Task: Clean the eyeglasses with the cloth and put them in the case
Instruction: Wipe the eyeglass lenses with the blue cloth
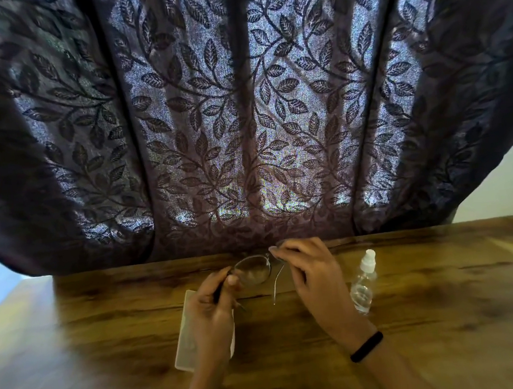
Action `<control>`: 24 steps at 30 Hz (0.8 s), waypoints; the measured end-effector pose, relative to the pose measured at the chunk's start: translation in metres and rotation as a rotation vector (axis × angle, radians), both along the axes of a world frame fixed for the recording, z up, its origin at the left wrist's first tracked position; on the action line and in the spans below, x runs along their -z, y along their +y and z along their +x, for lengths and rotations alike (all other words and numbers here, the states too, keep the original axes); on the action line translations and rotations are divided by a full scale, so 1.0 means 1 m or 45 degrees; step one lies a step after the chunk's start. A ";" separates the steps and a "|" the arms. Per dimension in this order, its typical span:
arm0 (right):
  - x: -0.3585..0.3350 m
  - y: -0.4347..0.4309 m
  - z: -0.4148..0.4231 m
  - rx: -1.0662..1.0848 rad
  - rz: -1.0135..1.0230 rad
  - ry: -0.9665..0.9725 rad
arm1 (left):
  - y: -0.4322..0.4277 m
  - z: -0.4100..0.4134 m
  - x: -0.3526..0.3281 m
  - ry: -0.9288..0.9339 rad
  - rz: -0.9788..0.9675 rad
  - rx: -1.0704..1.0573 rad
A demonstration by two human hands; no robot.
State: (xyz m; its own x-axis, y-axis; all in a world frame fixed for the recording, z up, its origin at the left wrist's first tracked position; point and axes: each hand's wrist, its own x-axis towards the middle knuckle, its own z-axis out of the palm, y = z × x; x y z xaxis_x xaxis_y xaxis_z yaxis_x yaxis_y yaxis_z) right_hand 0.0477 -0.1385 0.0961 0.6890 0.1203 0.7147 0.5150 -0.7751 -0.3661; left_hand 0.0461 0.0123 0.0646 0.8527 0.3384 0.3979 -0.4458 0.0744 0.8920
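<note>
The glasses [252, 272] are held up over the counter [446, 317], near its far edge, between both hands and not touching the wood. The left hand [211, 310] has its grip pinched on the left side of the frame, with the thumb against the rim of the one lens that shows clearly and a dark temple running down through the curled fingers. The right hand [313, 277] has its grip curled on the frame's right side, fingertips pinching just past that lens. A thin temple hangs down loose between the two hands.

Under the left hand a white rectangle [184, 346] lies flat on the counter; I cannot tell whether it is the case or the cloth. A clear bottle [364, 284] with a white cap lies on its side just right of the right hand. A black band [367, 346] circles the right wrist. A dark leaf-patterned curtain [242, 118] hangs behind the counter.
</note>
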 end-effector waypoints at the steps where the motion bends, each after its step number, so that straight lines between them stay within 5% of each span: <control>1: 0.002 -0.002 -0.002 -0.005 -0.002 -0.017 | 0.001 0.000 0.001 -0.004 0.001 -0.005; 24: 0.003 -0.015 0.008 0.083 0.199 -0.043 | 0.009 -0.002 -0.003 -0.033 -0.002 0.068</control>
